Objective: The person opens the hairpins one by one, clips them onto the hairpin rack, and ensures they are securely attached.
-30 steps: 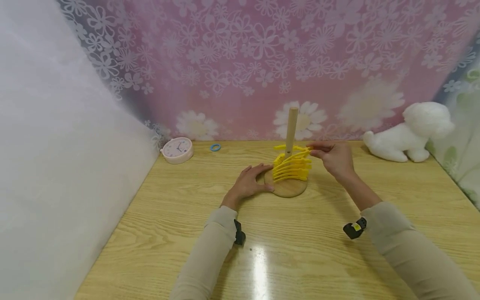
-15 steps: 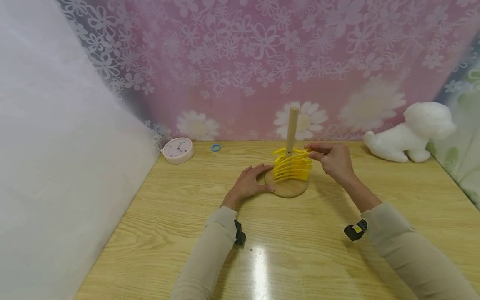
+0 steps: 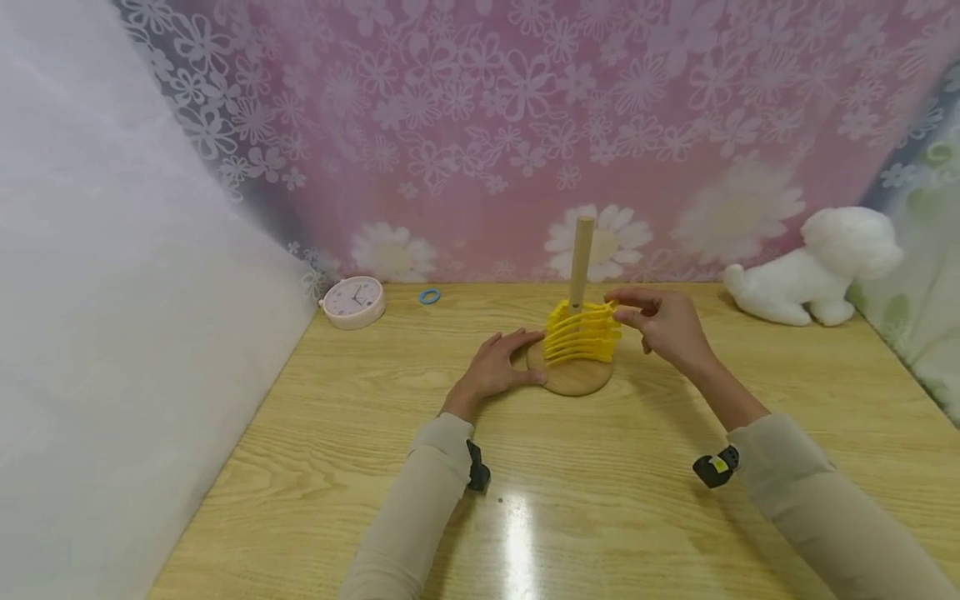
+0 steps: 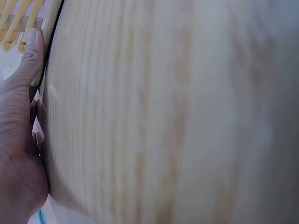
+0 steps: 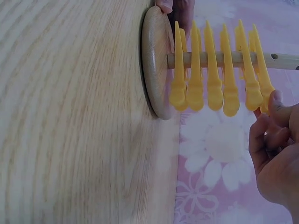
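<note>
A round wooden base (image 3: 573, 382) bears an upright wooden rod (image 3: 581, 262) with holes in it. Several yellow curved plastic pieces (image 3: 579, 337) are stacked around the rod, their knobbed ends facing right in the head view. My left hand (image 3: 495, 367) holds the base at its left rim; in the left wrist view the thumb (image 4: 32, 53) lies on its face. My right hand (image 3: 667, 329) pinches the knobbed end of the topmost yellow curved piece (image 5: 263, 70) between thumb and fingers. In the right wrist view the pieces stand spaced along the rod.
On the wooden table (image 3: 360, 467) a pink clock (image 3: 352, 302) stands at the back left, with a blue ring (image 3: 430, 296) beside it. A white plush dog (image 3: 825, 267) sits at the back right. Behind hangs a pink floral curtain (image 3: 465, 167).
The topmost yellow piece has come down and turned, and now lines up with the stack below. My right hand has shifted slightly left with it. My left hand has stayed on the base.
</note>
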A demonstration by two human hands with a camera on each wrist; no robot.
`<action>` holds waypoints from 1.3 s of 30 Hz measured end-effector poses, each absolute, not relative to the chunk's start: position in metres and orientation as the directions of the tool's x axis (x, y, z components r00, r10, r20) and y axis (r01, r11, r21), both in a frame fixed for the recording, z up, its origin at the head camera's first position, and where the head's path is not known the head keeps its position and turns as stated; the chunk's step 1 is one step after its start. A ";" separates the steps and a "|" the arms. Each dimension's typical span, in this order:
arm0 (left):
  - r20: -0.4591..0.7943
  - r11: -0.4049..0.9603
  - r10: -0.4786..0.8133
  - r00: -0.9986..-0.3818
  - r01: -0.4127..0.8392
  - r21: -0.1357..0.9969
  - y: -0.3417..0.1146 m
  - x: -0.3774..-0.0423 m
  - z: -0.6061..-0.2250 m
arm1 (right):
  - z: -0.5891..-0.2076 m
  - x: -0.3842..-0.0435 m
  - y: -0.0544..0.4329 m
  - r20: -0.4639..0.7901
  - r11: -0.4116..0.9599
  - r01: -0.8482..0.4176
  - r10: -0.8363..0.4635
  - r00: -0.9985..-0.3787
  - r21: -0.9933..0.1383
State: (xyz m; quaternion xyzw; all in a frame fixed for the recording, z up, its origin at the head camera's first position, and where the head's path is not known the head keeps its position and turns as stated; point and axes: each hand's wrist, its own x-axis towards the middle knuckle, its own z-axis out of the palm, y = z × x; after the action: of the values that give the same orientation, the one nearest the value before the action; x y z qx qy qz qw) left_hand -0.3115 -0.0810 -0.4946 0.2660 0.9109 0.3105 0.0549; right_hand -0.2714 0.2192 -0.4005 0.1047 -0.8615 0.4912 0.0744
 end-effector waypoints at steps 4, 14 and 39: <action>0.070 0.660 0.515 -0.854 0.448 0.603 -0.083 -0.313 -0.494 | -0.402 -0.272 0.219 0.216 0.509 -0.246 -0.118 -0.969 -0.825; 0.066 0.652 0.516 -0.854 0.442 0.616 -0.082 -0.314 -0.497 | -0.407 -0.271 0.223 0.252 0.502 -0.311 -0.184 -0.950 -0.807; 0.101 0.672 0.550 -0.829 0.512 0.536 -0.082 -0.314 -0.492 | -0.405 -0.234 0.301 0.242 0.554 -0.268 -0.121 -0.963 -0.789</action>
State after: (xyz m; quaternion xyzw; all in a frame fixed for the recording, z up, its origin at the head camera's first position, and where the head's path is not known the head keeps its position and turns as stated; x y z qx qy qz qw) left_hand -0.3142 -0.0822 -0.4922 0.2906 0.9136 0.2823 0.0344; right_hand -0.2336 0.3007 -0.4046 0.1106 -0.8777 0.4593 0.0800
